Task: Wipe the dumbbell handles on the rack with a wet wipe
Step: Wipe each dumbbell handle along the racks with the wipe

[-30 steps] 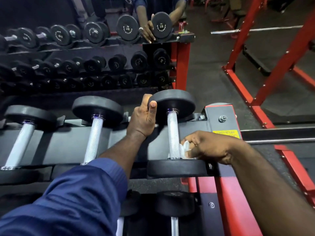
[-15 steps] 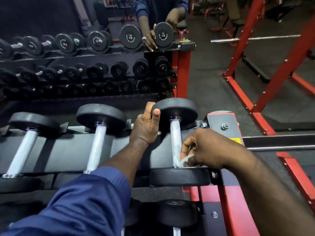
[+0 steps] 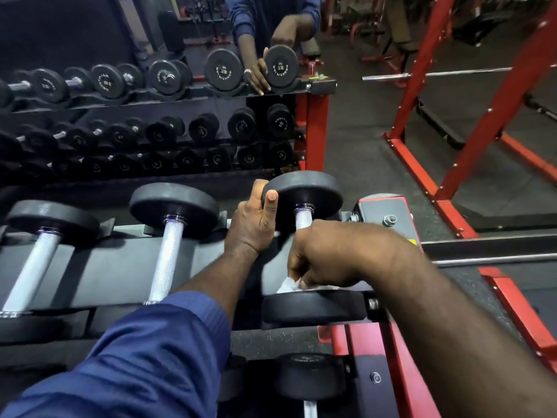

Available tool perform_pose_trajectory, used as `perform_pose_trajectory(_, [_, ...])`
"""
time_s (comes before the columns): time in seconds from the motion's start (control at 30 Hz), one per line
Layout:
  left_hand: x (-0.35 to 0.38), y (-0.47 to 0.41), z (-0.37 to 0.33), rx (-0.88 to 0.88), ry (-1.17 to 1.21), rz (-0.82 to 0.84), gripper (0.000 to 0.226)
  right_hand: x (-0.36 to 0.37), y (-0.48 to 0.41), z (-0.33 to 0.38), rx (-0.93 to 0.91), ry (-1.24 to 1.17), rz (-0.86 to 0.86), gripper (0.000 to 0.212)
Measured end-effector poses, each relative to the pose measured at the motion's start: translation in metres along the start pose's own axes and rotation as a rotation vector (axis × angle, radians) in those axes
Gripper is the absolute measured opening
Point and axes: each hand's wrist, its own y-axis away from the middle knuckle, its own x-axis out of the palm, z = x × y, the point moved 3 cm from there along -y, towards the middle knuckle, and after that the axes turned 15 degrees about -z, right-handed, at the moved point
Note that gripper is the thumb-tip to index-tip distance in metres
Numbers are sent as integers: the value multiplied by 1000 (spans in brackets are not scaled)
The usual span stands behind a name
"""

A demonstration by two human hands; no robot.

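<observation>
handle axis near–far | right hand curled round near end over wet wipe | left hand grips far head | bare stretch lies far of right hand

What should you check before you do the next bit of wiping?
1. Wipe in the right hand: ok, a white bit pokes out under the fingers.
2. Right hand round the handle: ok, it is curled round the near end.
3. Left hand steadies the dumbbell: ok, it grips the far head.
4. Dumbbell sits on the rack: ok.
5. Whole handle wiped: cannot tell, the hand hides most of it.
6. Next handle free to reach: ok, nothing covers it.
</observation>
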Motion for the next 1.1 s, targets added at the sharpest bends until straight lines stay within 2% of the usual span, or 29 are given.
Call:
perform_pose_trajectory(0.07, [-1,1,0,2,-1,-10,90,1,-1,5,2,68,2,18])
perform_pose_trajectory(0.2, [-2,2,-4,-2,-9,-4,85,15,-13,13,4,74,144,16])
perform_pose_trajectory(0.27, [-2,1,-3,-3,-12,-3,84,8,-13,13,-39,83,117,14])
perform_pose_trajectory(0.33, [-2,0,-2,-11,-14,-4,85,-1,-12,12,-64,120,-8,20])
perform_pose_trajectory(0.43, [1,0,0,-23,-15,8,87,-12,-11,12,-49,292,-349,32])
perform_pose_trajectory(0.47, [1,0,0,-23,-20,8,87,-12,-10,10,-52,329,-380,35])
perform_pose_trajectory(0.5, [2,0,0,-23,-23,5,88,-10,-9,10,-53,330,-341,35])
perform_pose_trajectory(0.63, [4,0,5,-16,-20,11,91,9,-8,11,-117,162,96,25])
perform_pose_trajectory(0.7, [4,0,4,-12,-16,19,90,6,-13,6,-110,93,122,22])
perform_pose_trajectory(0.77, [4,0,5,-17,-13,14,91,0,-21,0,-76,57,5,19])
perform_pose_trajectory(0.87, [4,0,5,-27,-16,27,94,-9,-29,-10,48,134,-342,16])
perform_pose_trajectory(0.9, [3,1,5,-26,-15,29,94,-10,-27,-10,60,168,-408,15])
perform_pose_trajectory(0.93, [2,1,4,-22,-15,22,94,-8,-26,-9,34,177,-400,12])
perform_pose_trajectory(0.97, [2,1,2,-18,-14,14,93,-4,-24,-7,-14,161,-302,10])
perform_pose_trajectory(1.07, [1,0,1,-24,-5,7,93,6,-14,1,-60,53,110,22])
perform_pose_trajectory(1.1, [1,1,1,-28,-5,11,93,4,-15,1,-48,51,104,25])
